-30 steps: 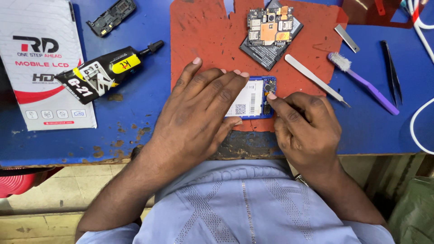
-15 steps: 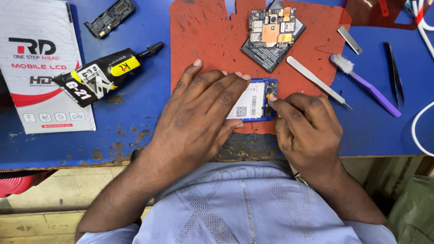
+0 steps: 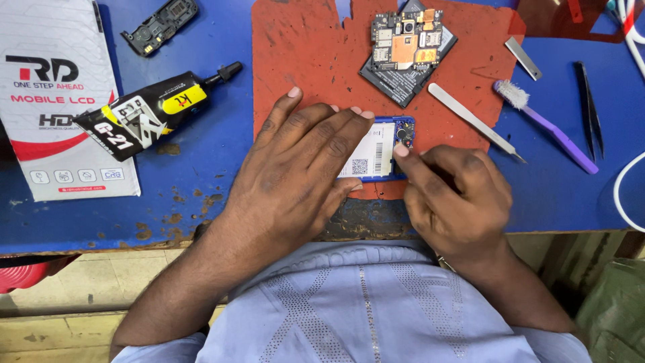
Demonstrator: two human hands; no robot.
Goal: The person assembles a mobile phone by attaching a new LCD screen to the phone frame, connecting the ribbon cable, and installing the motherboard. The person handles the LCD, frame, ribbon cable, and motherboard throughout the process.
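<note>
Here, label by label:
Phone frame: blue-edged open phone point(image 3: 381, 156) with a white sticker, lying on the worn red mat point(image 3: 302, 54) at the blue surface's point(image 3: 201, 168) near edge.
Left hand grip: left hand point(image 3: 299, 168) released, flat, fingers spread, pressing the phone down and hiding most of it.
Right hand grip: right hand point(image 3: 457, 195) clenched, forefinger tip at the phone's top right corner; whether it grasps anything I cannot tell.
Around: circuit board point(image 3: 408, 46), flat metal spudger point(image 3: 474, 121), purple brush point(image 3: 544, 124), black tweezers point(image 3: 590, 111), black glue tube point(image 3: 154, 111), white box point(image 3: 57, 94).
Change: both hands stay as half a second ago.
</note>
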